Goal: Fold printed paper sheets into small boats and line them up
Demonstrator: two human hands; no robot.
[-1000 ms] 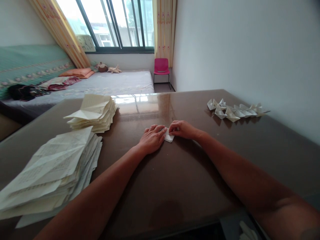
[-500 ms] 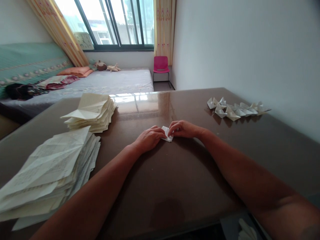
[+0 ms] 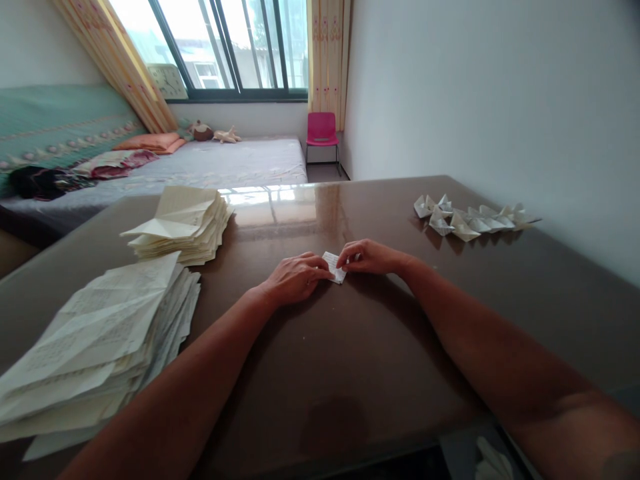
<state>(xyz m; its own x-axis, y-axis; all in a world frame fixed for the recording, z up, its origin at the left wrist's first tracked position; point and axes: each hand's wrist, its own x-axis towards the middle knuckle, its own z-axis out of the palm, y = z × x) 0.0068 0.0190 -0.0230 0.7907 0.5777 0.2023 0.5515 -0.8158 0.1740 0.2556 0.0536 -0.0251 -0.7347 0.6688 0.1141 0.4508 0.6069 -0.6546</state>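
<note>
A small folded piece of paper (image 3: 334,265), white with printed or written lines, lies on the brown table (image 3: 320,360) between my hands. My left hand (image 3: 299,277) grips its left edge, thumb and fingers brought together. On the opposite side, my right hand (image 3: 369,257) pinches the right edge with curled fingers. Both forearms reach in from the lower corners. The fingers cover parts of the paper's sides, so its full shape is partly hidden.
Two stacks of creased paper stand at the left: a larger white stack (image 3: 95,340) and a yellowish stack (image 3: 183,230) behind it. Several folded paper boats (image 3: 465,225) sit at the right near the wall. Beyond the table are a bed (image 3: 250,157) and a pink chair (image 3: 322,129).
The fingers of my left hand have shifted slightly on the paper, with the thumb showing more. My right hand and the paper stay almost in place.
</note>
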